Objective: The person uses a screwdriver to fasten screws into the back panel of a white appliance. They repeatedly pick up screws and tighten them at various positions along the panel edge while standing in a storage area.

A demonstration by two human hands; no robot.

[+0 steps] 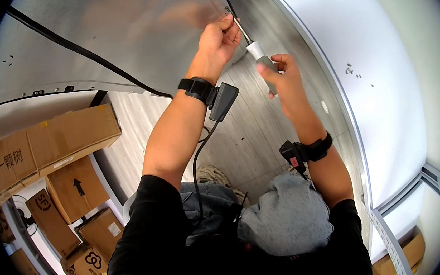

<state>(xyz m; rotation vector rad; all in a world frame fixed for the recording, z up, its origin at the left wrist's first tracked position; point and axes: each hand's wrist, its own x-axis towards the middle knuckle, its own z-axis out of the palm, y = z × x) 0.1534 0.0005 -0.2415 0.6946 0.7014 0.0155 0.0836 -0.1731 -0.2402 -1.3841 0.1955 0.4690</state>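
1. Nearest to us are our own knees in grey trousers (289, 218), with a black cable (198, 162) hanging past them from the device strapped to our left wrist.
2. Down on the left floor, cardboard boxes (49, 147) are stacked well apart from the work.
3. Our right hand (284, 80) comes next: its fingers are wrapped around the grey and white handle of the screwdriver (259, 56), thumb lying along the grip.
4. The screwdriver's long axis runs from that hand up and to the left, handle low and right, metal shaft rising to the tip by the panel edge.
5. Our left hand (217, 42) sits farther up, nearer the tip than the right one; its fingertips are pressed together around the shaft close to the end, steadying it. We cannot tell whether a screw is held there.
6. Beyond both hands stands the large metal panel (125, 22), with a black cord (80, 52) crossing its face; the tip meets the panel's right edge.
7. To the far right, a white wall (395, 75) curves away.
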